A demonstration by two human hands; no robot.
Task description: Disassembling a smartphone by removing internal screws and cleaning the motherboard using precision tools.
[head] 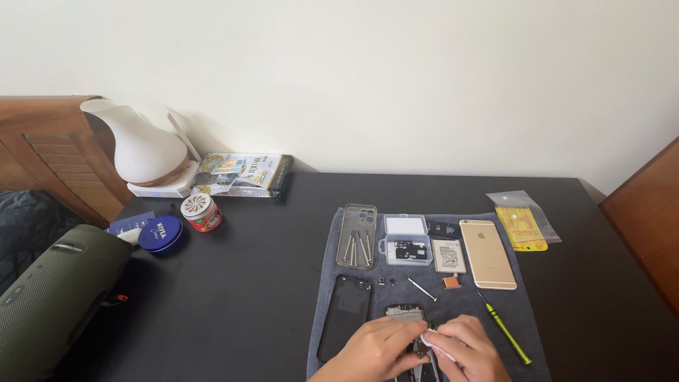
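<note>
Both hands work low on the grey mat (332, 311) — left hand (375, 350) steadying an opened phone (404, 313), right hand (470, 350) pinching a small white cloth (430, 338).

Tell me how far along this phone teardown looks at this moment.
Done: the black phone shell lies emptied on the grey mat, screwdrivers sit in the clear case, small parts in the plastic box. In hand: left hand and right hand work on the circuit board with a white piece. Left: the gold phone looks unopened.
</note>
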